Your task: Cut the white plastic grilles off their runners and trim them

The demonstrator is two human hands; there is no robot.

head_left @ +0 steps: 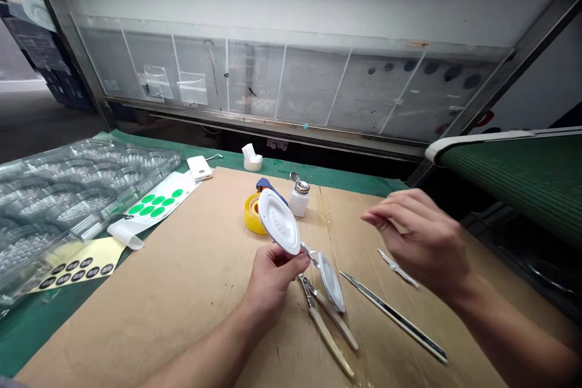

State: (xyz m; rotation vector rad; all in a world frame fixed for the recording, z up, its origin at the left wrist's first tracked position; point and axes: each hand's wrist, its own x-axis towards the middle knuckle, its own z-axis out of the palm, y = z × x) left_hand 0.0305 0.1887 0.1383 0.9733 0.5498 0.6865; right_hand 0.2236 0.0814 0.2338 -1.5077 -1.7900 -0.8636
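Note:
My left hand [271, 276] is closed on the lower edge of a white oval plastic part [279, 220], holding it up tilted above the cardboard sheet [182, 291]. A second oval part with a clear face [330, 281] lies just right of that hand, linked to the white one by a small piece. My right hand [421, 239] hovers over the cardboard to the right, palm down, fingers stretched out to the left and holding nothing. Pliers with pale handles [328, 321] lie below the oval parts.
A long thin metal tool [394, 317] and a small white strip [397, 268] lie under my right hand. Yellow tape roll [252, 218], white pump bottle [299, 197], green sticker sheet [157, 204], black sticker sheet [75, 269], clear plastic trays [68, 194] left, a green conveyor belt [518, 173] right.

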